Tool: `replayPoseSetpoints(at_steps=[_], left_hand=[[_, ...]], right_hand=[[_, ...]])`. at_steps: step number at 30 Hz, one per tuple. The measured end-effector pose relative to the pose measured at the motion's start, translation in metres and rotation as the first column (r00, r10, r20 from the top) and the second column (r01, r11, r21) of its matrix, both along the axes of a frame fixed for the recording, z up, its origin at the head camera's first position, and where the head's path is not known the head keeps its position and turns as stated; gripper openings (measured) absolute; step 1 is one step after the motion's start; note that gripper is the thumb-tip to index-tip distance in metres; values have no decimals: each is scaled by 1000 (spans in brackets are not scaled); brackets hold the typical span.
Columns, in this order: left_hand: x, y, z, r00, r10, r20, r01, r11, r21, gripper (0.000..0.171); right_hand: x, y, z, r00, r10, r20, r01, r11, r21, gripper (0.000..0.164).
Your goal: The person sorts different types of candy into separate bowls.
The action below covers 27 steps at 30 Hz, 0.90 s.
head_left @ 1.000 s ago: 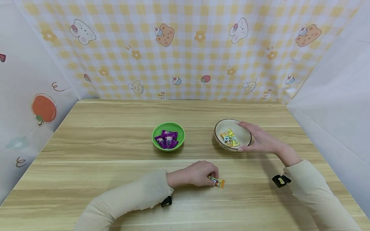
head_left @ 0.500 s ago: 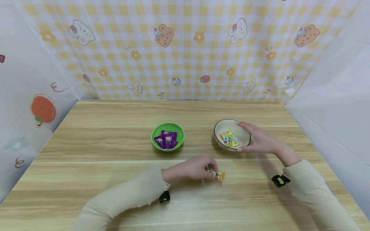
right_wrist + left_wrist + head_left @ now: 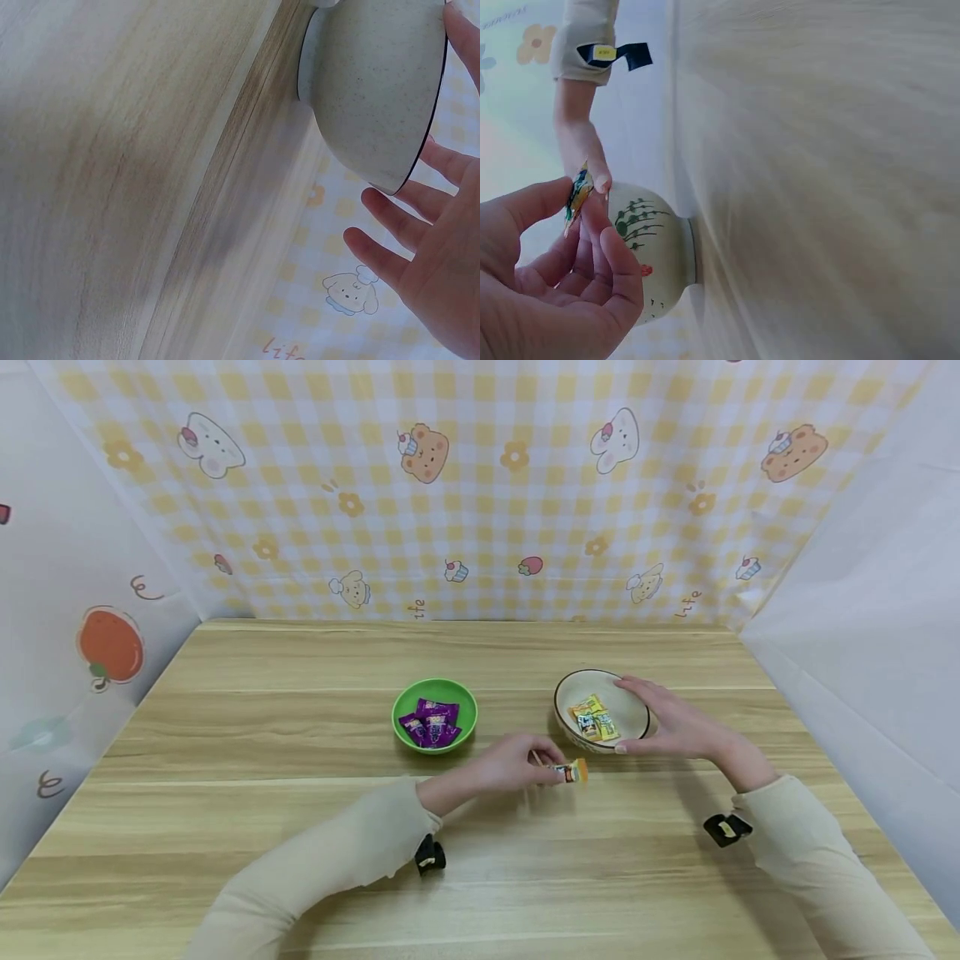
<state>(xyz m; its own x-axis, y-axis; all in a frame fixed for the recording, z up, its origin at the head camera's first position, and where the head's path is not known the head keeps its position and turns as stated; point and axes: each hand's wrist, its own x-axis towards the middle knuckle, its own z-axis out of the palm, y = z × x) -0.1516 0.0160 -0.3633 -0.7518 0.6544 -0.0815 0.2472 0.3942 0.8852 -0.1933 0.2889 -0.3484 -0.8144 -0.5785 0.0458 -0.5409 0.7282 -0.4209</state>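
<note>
My left hand (image 3: 510,764) pinches a small wrapped candy (image 3: 576,771) with an orange end between thumb and fingers, above the table in front of the patterned bowl. In the left wrist view the candy (image 3: 579,193) shows green and yellow foil at the fingertips. My right hand (image 3: 678,727) grips the right side of a cream bowl (image 3: 633,700) with a dark rim, thumb at the near edge and fingers at the far edge. Several yellow and orange wrapped candies (image 3: 595,720) lie inside. In the right wrist view, some fingers (image 3: 382,255) spread beyond the bowl (image 3: 375,90).
A green bowl (image 3: 402,708) with several purple wrapped candies (image 3: 435,722) stands left of the cream bowl. Both stand on the wooden table (image 3: 300,727). A checked curtain (image 3: 480,510) hangs behind its back edge, with white sheets at both sides.
My left hand has lifted the candy off the table and moved it away from me, toward the cream bowl. The right hand and both bowls have stayed put.
</note>
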Motion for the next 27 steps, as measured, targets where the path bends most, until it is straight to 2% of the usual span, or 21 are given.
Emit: replayPoseSetpoints(at_steps=[6,13,25,27], left_hand=[[-10,8,9,990,99,97,-106,992,74,16],[-22,21,13,979,159,126,-177,974,141,14],[-35,32,17,976,203,81,-212,970,116,13],[-37,34,16,976,212,54,-216,971,98,14]], right_hand=[[0,-1,1,1000,-8,9,8,1000,6,90],[0,-1,1,1000,-2,13,2,1000,-2,90],[1,-1,0,1000,-8,18,8,1000,-1,90],[1,-1,0,1000,-9,20,9,1000,-4,90]])
